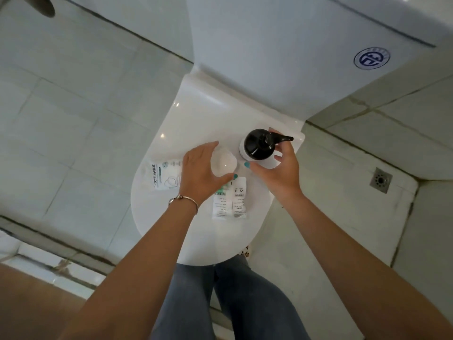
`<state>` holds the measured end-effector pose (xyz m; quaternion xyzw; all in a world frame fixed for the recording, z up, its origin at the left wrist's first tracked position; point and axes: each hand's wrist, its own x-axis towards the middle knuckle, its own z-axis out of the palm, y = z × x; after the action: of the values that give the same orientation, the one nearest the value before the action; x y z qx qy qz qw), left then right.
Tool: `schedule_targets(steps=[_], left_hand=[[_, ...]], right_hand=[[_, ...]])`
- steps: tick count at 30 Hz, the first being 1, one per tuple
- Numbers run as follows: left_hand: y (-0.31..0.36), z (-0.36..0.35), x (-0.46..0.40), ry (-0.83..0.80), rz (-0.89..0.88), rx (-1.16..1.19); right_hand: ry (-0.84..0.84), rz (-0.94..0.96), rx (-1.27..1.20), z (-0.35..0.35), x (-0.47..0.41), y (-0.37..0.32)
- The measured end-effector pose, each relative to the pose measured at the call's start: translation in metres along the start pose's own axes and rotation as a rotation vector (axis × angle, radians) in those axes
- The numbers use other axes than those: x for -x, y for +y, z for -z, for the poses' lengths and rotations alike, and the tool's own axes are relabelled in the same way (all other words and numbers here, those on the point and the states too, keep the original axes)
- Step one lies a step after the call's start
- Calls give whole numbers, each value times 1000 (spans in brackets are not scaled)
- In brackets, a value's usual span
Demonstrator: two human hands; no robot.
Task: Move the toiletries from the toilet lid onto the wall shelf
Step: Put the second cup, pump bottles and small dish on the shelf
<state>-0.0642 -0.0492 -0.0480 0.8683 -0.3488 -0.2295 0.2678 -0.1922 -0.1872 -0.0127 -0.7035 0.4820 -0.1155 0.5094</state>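
- Right hand [279, 173] curls around the black pump bottle [257, 144], upright near the glossy white toilet lid's [196, 114] hinge edge.
- Left hand [198, 170] cups a small clear round-topped bottle [224, 163] mid-lid.
- Printed white sachets [229, 202] lie nearer the front edge.

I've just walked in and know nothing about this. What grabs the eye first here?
Two bare hands meet over a closed white toilet lid. The right hand wraps round a black pump bottle near the cistern, and the left hand cups a small white round-topped container beside it. Flat white sachets lie nearer the person.
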Motion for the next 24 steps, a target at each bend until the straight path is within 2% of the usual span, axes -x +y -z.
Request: schedule_targets(steps=[7,14,19,24], left_hand=[[0,-15,9,99,3,-75],[12,-14,9,176,65,89],[41,17,1,229,60,180],[89,84,8,229,5,257]], right_hand=[[107,35,-14,-11,-2,5],[106,52,-41,-5,-5,0],[87,93,-47,12,1,-30],[100,149,-67,46,23,-94]])
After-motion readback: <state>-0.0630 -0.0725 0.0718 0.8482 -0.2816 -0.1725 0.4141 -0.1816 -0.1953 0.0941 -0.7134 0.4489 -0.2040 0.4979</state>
